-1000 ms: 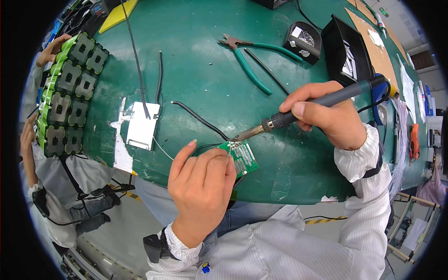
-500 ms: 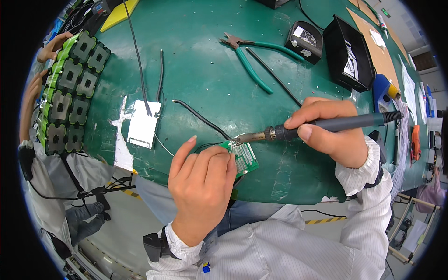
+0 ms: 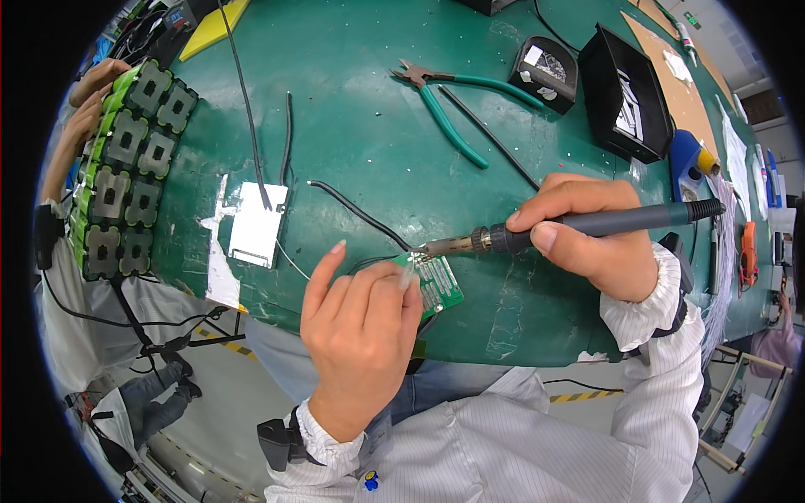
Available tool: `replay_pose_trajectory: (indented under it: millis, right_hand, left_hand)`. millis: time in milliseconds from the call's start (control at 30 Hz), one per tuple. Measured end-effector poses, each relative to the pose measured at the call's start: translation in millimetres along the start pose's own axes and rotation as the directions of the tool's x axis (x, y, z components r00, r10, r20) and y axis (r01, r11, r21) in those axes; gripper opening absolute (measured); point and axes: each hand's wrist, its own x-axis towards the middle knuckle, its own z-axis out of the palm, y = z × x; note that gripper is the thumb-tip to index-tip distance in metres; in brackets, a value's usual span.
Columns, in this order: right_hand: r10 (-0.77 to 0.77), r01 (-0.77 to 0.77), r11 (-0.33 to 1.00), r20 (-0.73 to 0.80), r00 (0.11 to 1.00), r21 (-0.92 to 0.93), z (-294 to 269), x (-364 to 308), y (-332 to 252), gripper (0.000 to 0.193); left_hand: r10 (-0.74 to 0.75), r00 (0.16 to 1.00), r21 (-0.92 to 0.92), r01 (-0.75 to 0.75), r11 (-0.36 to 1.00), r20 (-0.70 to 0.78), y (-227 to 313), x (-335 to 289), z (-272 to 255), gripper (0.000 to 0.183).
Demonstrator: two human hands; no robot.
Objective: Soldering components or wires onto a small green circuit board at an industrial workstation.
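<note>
A small green circuit board (image 3: pixel 440 287) lies near the front edge of the table. My left hand (image 3: pixel 360 327) is closed at its left side, thumb and fingertips on the board, index finger raised; the fingertips' undersides are hidden. In my right hand (image 3: pixel 595 239) a dark grey soldering iron (image 3: pixel 616 222) is held like a pen. Its metal tip touches the board's upper left corner, where a thick black wire (image 3: pixel 360 210) ends. A faint wisp of smoke hangs by the tip. Left of my left hand lies a white rectangular plate (image 3: pixel 256 226) with black and thin white wires.
Diagonal cutters (image 3: pixel 453 126) with green handles lie behind, beside a thin dark rod (image 3: pixel 490 138). Farther right stand a small black container (image 3: pixel 545 75) and a black bin (image 3: pixel 629 92). At far left another person's hands (image 3: pixel 84 117) hold a green battery pack (image 3: pixel 126 172).
Smoke now shows beside the iron's tip. My hands have barely moved. At left, the other person's hands have shifted on the battery pack.
</note>
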Motion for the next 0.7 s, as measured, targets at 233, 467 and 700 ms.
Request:
replay_pose_trajectory:
  millis: [233, 467, 700]
  right_hand:
    - [-0.113, 0.115, 0.993, 0.057, 0.992, -0.039, -0.7, -3.2, -0.4, 0.020]
    - [-0.081, 0.085, 0.995, 0.078, 0.994, -0.054, -2.3, -1.7, -1.1, 0.020]
    - [-0.092, 0.093, 0.995, 0.046, 0.995, -0.021, -2.5, -1.7, 4.1, 0.020]
  left_hand:
    - [-0.003, 1.000, 0.003, 0.003, 1.000, -0.001, 0.8, 0.5, 1.5, 0.019]
    - [-0.006, 1.000, 0.014, 0.006, 1.000, -0.002, 0.2, 0.6, 1.3, 0.019]
    - [-0.001, 1.000, 0.014, 0.001, 1.000, 0.005, 1.4, 3.3, 1.1, 0.019]
